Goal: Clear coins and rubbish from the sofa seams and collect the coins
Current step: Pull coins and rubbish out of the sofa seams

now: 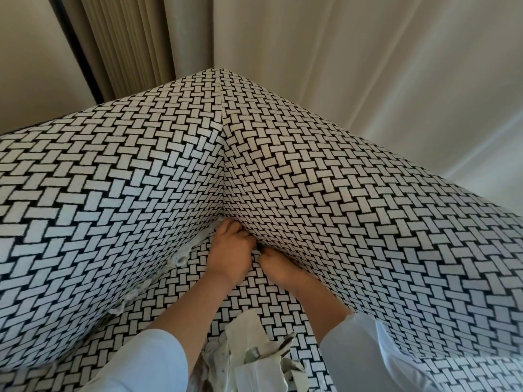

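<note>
Deep in the far corner of the sofa [127, 171], where the back and arm cushions meet the seat [249, 298], both hands are pushed into the seam [223, 188]. The left hand [230, 253] lies back-up, and its fingers [227, 226] vanish into the crease at the corner. The right hand [280, 270] sits just beside it to the right, almost touching, with its fingers [267, 251] tucked under the right cushion's edge. The fabric hides the fingertips of both hands, so I cannot tell whether they grip anything. White paper scraps [181, 257] poke from the left seam, and a further scrap [120, 306] sits nearer along it. On the near seat, between the two pale sleeves [147, 360], lies a crumpled paper heap [254, 349]. Beige curtains [133, 38] hang behind the sofa.
</note>
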